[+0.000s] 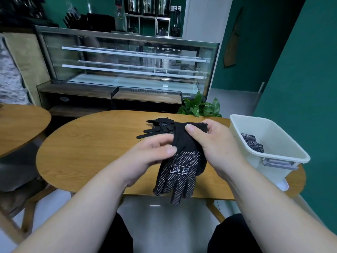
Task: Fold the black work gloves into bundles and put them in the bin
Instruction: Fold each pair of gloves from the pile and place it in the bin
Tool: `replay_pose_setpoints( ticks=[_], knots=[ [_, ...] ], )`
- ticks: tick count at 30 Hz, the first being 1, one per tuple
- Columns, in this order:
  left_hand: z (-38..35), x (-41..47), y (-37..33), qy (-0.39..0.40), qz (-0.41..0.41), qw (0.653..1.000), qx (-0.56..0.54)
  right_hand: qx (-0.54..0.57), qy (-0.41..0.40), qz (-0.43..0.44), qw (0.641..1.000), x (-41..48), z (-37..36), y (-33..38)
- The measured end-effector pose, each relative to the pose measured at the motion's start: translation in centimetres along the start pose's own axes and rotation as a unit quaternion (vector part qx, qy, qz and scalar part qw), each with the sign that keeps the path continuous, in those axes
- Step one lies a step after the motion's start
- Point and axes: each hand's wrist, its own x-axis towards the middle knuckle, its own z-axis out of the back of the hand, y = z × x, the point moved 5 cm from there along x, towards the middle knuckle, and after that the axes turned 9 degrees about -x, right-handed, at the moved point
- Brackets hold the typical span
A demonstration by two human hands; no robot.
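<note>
A black work glove with small white dots and a white mark on its palm is held up in both hands, just over the near side of the long wooden surface with round ends. Its fingers hang down past the near edge of the surface. A second dark layer peeks out on its right side, but I cannot tell if that is another glove.

The right hand has its grip closed round the plain black cuff at the top of the glove, with the thumb lying across the front. The left hand has its grip closed on the left edge of the glove, just where the dots begin, pinching it between thumb and curled fingers.

Behind the hands, a small pile of more black gloves lies flat on the surface, with thin fingers sticking out to the left.

A white plastic bin stands on the right end of the surface, near the right hand. Inside it, by the near wall, lie two folded black dotted glove bundles, touching each other.

A green leafy plant shows behind the far edge of the surface. Past it stands a long glass display case.
</note>
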Motion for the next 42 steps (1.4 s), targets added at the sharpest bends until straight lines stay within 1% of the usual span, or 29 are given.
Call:
replay_pose_setpoints(
  ticks=[3,5,7,8,11,14,17,21,23,26,28,29,31,32,34,35,36,37,39,42],
  knots=[
    [-0.3,0.9,-1.5,-0.115,-0.006,0.989,0.094,-0.024,0.009,0.007,1.0,-0.3,-0.4,0.7],
    [0.1,1.4,-1.8,-0.155,-0.009,0.98,0.124,-0.053,0.008,0.012,0.999,-0.2,-0.6,1.0],
    [0.4,1.8,-2.2,-0.172,-0.021,0.975,0.141,-0.055,0.009,0.01,0.998,-0.1,-0.5,1.1],
    [0.6,1.9,-2.2,-0.176,-0.021,0.975,0.132,-0.045,0.014,0.006,0.999,0.1,-0.5,0.9],
    [1.3,2.1,-2.2,-0.179,0.001,0.977,0.113,-0.007,0.04,-0.006,0.999,0.3,-0.3,0.4],
    [1.7,2.3,-2.2,-0.17,0.021,0.978,0.118,0.02,0.058,0.0,0.998,0.4,-0.4,-0.1],
    [2.0,2.5,-2.5,-0.166,0.02,0.98,0.111,0.031,0.072,0.0,0.997,0.7,-0.5,-0.7],
    [2.9,2.7,-3.2,-0.141,0.02,0.968,0.206,0.025,0.106,0.024,0.994,1.2,-0.2,-0.8],
    [3.0,2.6,-3.5,-0.108,0.04,0.963,0.245,0.028,0.161,0.03,0.986,1.2,-0.3,-0.5],
    [2.9,2.5,-3.7,-0.052,0.092,0.964,0.244,-0.005,0.268,0.027,0.963,1.6,-0.8,-0.1],
    [3.0,2.7,-3.9,-0.024,0.121,0.962,0.243,-0.011,0.315,0.012,0.949,2.3,-1.1,-0.1],
    [3.3,3.0,-4.0,-0.019,0.126,0.96,0.25,-0.007,0.325,-0.001,0.946,2.7,-1.2,0.0],
    [3.7,3.9,-4.3,-0.031,0.116,0.952,0.282,-0.023,0.304,-0.021,0.952,3.8,-1.3,-0.1],
    [4.0,4.4,-4.5,-0.042,0.102,0.945,0.308,-0.056,0.269,-0.013,0.961,4.5,-1.2,-0.1],
    [4.4,5.2,-5.1,-0.063,0.072,0.93,0.356,-0.12,0.177,0.043,0.976,5.4,-0.9,0.5],
    [4.4,5.3,-5.4,-0.065,0.064,0.925,0.369,-0.128,0.143,0.07,0.979,5.5,-0.7,0.8],
    [4.3,5.3,-5.6,-0.057,0.06,0.924,0.373,-0.121,0.128,0.086,0.981,5.4,-0.5,1.0],
    [4.3,5.2,-5.7,-0.042,0.061,0.926,0.369,-0.11,0.133,0.094,0.981,5.2,-0.4,1.0],
    [3.9,4.7,-5.6,0.002,0.083,0.937,0.339,-0.062,0.185,0.09,0.977,4.5,-0.2,1.2],
    [3.0,3.6,-5.5,0.066,0.125,0.959,0.245,0.072,0.297,0.024,0.952,3.4,-0.4,1.4]
  ],
)
